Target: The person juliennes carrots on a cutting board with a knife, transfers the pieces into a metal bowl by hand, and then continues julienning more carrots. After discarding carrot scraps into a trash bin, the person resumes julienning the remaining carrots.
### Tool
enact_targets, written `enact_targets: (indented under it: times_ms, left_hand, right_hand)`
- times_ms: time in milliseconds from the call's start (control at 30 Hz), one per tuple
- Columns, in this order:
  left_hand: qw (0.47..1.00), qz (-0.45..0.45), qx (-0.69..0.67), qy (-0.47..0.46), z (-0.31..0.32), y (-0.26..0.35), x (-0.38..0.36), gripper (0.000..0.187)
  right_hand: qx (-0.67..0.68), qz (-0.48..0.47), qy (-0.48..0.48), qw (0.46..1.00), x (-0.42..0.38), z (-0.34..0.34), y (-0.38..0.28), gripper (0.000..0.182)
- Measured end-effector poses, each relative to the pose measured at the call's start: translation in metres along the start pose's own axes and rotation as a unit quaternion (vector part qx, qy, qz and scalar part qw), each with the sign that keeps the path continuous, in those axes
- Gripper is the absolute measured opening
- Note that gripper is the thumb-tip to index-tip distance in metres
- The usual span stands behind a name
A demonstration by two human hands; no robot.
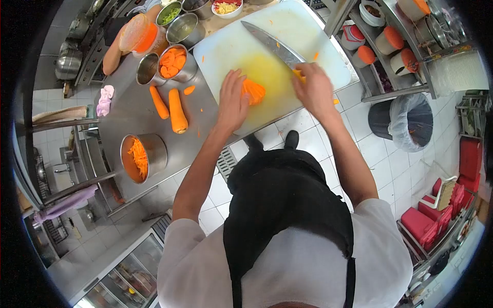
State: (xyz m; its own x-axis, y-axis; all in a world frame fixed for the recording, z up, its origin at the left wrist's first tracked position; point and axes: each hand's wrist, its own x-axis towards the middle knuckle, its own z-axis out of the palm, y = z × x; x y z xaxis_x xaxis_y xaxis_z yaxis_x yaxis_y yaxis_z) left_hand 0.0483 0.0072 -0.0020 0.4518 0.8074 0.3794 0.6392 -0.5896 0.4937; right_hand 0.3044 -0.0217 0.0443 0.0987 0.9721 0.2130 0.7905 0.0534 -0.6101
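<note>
My right hand is closed around the yellow handle of a large chef's knife, whose blade lies across the white cutting board pointing away to the left. Fingers stretched out, my left hand is against the left side of a small stack of sliced carrot on the board's near part. Yellow-orange stain and a few carrot bits mark the board's surface. To the left, two peeled carrots and a cut-off carrot piece lie on the steel table.
Left of the board stand a metal pot of carrot chunks and a pot of carrot strips. Several bowls of chopped food line the far edge. Another person's arm is near an orange-filled tub. A lined bin stands at right.
</note>
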Motion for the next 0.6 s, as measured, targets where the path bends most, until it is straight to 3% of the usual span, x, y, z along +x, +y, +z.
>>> enact_targets:
  times_ms: [133, 233, 433, 600]
  left_hand:
    - [1.000, -0.013, -0.006, 0.027, 0.001, 0.002, -0.015, 0.031]
    - [0.999, 0.007, -0.029, 0.033, 0.010, 0.004, -0.013, 0.024]
    - [0.998, 0.006, -0.035, 0.047, 0.009, 0.002, -0.013, 0.022]
    - [0.997, 0.001, -0.045, 0.055, 0.011, 0.001, -0.012, 0.023]
  right_hand:
    - [-0.095, 0.021, -0.038, 0.994, -0.009, -0.005, 0.027, 0.038]
    - [-0.065, -0.003, -0.021, 0.998, -0.009, 0.011, 0.030, 0.041]
    - [0.022, 0.072, -0.111, 0.991, -0.006, 0.005, -0.003, 0.034]
    - [0.109, 0.006, -0.130, 0.985, -0.028, 0.002, -0.026, 0.047]
